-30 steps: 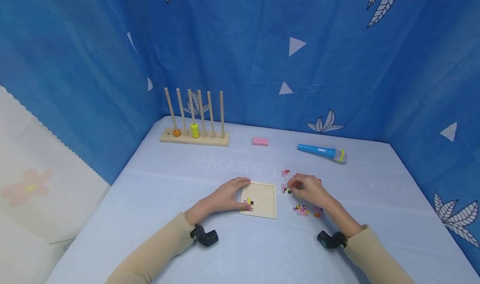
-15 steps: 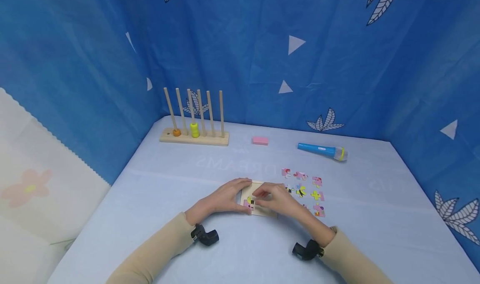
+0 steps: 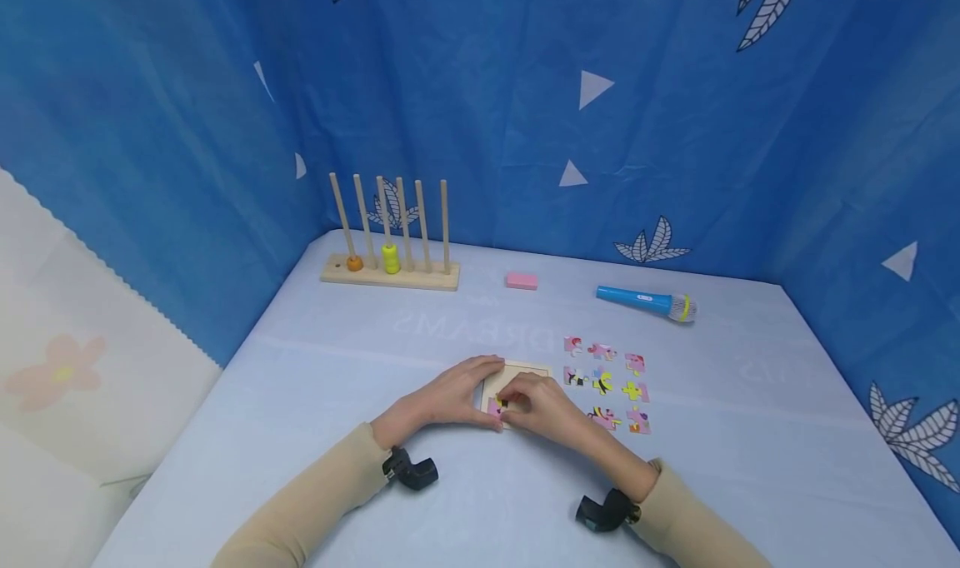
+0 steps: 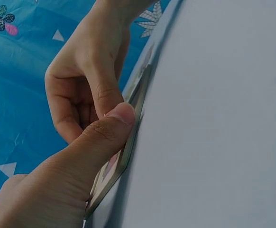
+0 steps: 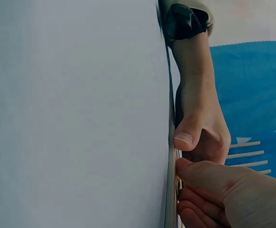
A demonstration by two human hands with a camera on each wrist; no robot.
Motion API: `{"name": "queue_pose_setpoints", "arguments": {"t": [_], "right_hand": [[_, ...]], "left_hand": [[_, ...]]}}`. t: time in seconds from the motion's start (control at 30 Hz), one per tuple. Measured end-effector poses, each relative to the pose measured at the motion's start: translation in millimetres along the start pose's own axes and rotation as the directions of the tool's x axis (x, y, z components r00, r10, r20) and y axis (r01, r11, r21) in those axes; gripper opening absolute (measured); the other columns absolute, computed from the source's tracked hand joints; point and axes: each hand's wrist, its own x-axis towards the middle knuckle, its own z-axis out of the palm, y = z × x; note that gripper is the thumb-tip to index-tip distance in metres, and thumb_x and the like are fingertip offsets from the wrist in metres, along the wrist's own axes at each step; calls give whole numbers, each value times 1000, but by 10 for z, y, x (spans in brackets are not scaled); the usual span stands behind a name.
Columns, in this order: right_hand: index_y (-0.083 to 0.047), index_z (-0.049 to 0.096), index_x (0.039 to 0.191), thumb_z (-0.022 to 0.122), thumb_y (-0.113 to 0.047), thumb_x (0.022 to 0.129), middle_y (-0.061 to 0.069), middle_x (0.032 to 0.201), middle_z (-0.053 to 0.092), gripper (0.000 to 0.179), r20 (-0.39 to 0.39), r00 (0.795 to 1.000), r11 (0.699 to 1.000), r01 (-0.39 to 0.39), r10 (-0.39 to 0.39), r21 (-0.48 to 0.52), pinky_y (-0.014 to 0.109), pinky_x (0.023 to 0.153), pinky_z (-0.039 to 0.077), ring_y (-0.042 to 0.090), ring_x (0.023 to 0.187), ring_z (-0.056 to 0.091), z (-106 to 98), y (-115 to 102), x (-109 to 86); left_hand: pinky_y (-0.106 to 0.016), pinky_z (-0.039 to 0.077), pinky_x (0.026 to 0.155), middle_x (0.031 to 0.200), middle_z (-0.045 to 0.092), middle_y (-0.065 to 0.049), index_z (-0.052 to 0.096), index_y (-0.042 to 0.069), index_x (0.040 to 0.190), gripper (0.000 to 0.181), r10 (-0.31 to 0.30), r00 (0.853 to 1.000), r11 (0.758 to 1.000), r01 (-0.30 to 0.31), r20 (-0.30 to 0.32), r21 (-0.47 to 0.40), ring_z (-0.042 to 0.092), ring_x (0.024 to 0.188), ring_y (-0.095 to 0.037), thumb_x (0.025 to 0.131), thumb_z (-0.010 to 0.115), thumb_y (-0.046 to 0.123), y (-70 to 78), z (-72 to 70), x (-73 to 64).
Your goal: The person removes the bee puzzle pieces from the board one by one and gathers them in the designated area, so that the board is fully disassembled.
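A shallow square wooden puzzle tray (image 3: 536,371) lies on the table in front of the person. My left hand (image 3: 450,395) grips its left side, thumb at the near edge and fingers at the far edge. In the tray's near left corner sits a pink jigsaw puzzle piece (image 3: 492,407) with yellow and black print. My right hand (image 3: 551,410) reaches over the tray and pinches at this piece, its fingers curled and partly hiding it. The left wrist view has the left thumb (image 4: 121,114) on the tray's rim, close to the right fingers.
Several loose jigsaw pieces (image 3: 602,381) lie in rows right of the tray. Behind stand a wooden peg stand (image 3: 412,279) with orange and yellow beads, a pink block (image 3: 521,281) and a blue toy microphone (image 3: 637,300). Blue curtains (image 3: 480,118) surround the table.
My right hand has moved left from the loose pieces to over the tray, then down to the piece in its corner. My left hand has stayed on the tray.
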Motion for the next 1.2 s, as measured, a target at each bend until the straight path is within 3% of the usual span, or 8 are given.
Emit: {"name": "queue_pose_setpoints", "arguments": {"t": [0.3, 0.73, 0.97, 1.2], "right_hand": [[-9, 69, 99, 76, -16, 79, -2, 96, 65, 22, 4, 1000, 993, 30, -30, -112, 32, 85, 50, 13, 95, 58, 21, -16, -8], [-10, 70, 100, 76, -16, 79, -3, 97, 66, 23, -11, 999, 995, 52, -53, -86, 31, 84, 51, 13, 95, 59, -33, 12, -19], [-9, 70, 100, 76, -12, 79, -3, 94, 66, 23, -35, 999, 999, -29, 30, 19, 36, 75, 54, 17, 86, 61, -396, 120, -255], [-9, 70, 98, 78, -11, 76, -4, 92, 65, 23, -53, 996, 993, -80, 76, -84, 30, 70, 55, 14, 82, 61, -598, 307, -568]], "left_hand": [[-34, 28, 110, 146, 38, -10, 38, 3, 143, 99, 7, 1000, 1000, -7, -8, -7, 32, 135, -21, 71, 73, 61, -5, 6, 1], [-35, 29, 109, 146, 37, -9, 38, 4, 143, 99, 4, 1000, 1000, -4, -6, -4, 32, 135, -21, 71, 71, 63, -9, 19, 4], [-33, 28, 110, 146, 37, -10, 38, 4, 143, 101, -8, 1000, 1000, 8, 5, 13, 32, 135, -22, 70, 71, 64, 6, 27, 15], [-33, 28, 109, 146, 37, -9, 39, 4, 143, 99, -26, 1000, 999, 26, 4, 19, 33, 134, -22, 69, 73, 62, 17, -2, 9]]}}
